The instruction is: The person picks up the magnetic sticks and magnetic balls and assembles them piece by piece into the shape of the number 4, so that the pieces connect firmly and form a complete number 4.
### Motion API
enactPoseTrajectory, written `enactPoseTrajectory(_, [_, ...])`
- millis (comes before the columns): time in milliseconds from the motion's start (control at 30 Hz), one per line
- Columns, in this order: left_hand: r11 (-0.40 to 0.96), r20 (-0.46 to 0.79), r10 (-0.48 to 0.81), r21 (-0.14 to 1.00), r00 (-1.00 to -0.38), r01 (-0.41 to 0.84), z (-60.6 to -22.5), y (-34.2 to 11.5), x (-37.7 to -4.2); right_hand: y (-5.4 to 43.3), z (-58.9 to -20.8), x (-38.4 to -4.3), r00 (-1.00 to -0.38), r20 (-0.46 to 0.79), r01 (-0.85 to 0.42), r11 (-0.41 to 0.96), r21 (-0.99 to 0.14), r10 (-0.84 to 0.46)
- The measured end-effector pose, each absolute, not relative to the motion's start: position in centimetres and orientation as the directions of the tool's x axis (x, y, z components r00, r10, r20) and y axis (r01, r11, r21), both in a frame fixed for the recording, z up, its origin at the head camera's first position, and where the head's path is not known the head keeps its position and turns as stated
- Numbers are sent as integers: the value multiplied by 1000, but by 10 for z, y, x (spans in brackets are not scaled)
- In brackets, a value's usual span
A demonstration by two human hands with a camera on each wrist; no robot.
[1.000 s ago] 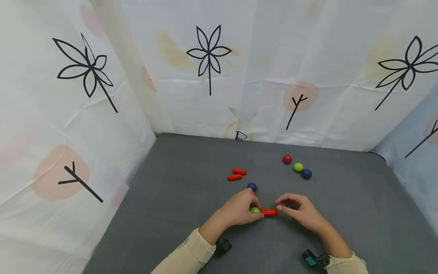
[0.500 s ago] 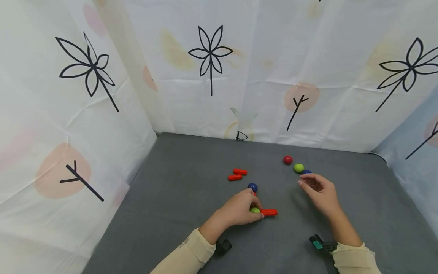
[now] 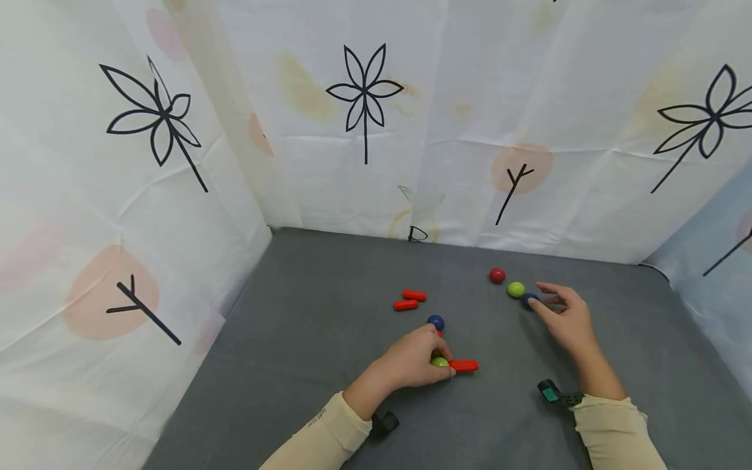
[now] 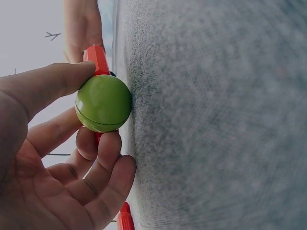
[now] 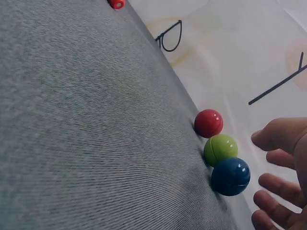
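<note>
A grey felt-covered bench sits inside white cloth walls printed with black flowers and twigs.

Near the front of the bench, the left hand pinches a green ball between thumb and curled fingers; the left wrist view shows the ball resting against the felt. A red stick lies flat with 1 end touching this ball and the other end pointing toward the right. Just behind the left hand sits a blue ball, with a bit of red showing between it and the knuckles.

Farther back and to the right, the right hand hovers with fingers spread and relaxed, gripping nothing. Its fingertips are at a second blue ball; whether they touch it cannot be told. That ball is the nearest of 3 in a slanted row: next a second green ball, then a red ball, each just beside the next.

Behind the left hand, 2 loose red sticks lie side by side, well apart from the row of balls. Both arms wear cream sleeves with a dark wrist device on each.
</note>
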State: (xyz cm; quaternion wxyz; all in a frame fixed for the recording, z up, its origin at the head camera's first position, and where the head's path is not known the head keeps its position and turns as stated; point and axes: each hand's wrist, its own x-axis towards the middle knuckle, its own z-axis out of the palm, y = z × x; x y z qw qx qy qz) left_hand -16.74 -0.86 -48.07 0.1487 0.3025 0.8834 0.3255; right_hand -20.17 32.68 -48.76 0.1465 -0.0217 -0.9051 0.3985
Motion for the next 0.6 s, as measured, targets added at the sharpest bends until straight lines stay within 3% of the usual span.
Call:
enactPoseTrajectory(333, [618,-85,624,662,-777,424,-481,-8,-167,330,-491,-211,-975,143,13,687,-727,169])
enactPoseTrajectory(600, [615,-95,627,669,-773,417,-482,-8,-168,331,-494,-214,-971,138,35,689,-724,194])
